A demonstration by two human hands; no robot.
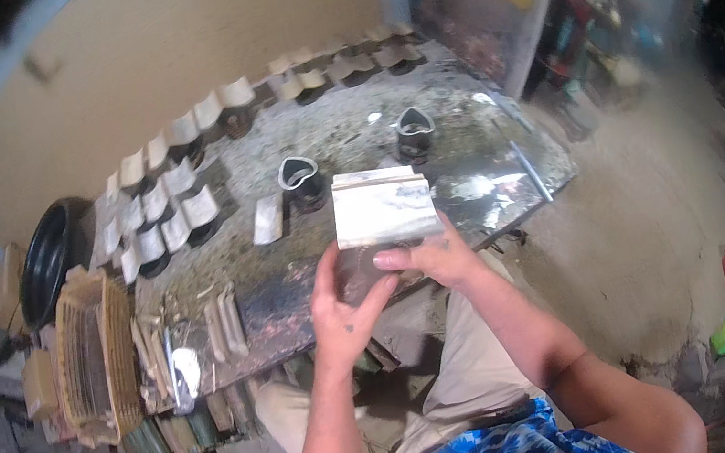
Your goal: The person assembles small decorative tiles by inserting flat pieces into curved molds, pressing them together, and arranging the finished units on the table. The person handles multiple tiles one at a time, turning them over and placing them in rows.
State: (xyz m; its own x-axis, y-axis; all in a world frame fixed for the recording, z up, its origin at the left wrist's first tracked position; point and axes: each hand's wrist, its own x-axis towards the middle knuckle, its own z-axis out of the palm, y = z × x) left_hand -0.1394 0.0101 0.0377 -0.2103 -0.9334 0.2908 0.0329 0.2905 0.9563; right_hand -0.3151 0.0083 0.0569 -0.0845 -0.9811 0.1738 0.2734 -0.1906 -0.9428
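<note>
Just over the near edge of the low worktable (pixel 267 292), I hold a pale, curved, tile-like piece (pixel 384 211) with ridges along its far edge. Under it is a dark, rounded base (pixel 365 270). My left hand (pixel 345 322) wraps the base from the left, its thumb toward the middle. From the right, my right hand (pixel 436 257) grips the same base, with its thumb across the front near the pale piece. Beyond it on the table stand two dark cups with pale, pointed-oval rims, a left cup (pixel 302 179) and a right cup (pixel 414 135). Beside the left cup lies a pale slab (pixel 268 220).
Several curved pale pieces (pixel 172 216) rest on dark round stands at the table's left and far side. Short sticks (pixel 224 324) lie at the near left. Beyond them are stacked yellow baskets (pixel 94 356) and a black basin (pixel 49 262). A rod (pixel 529 170) lies along the right edge.
</note>
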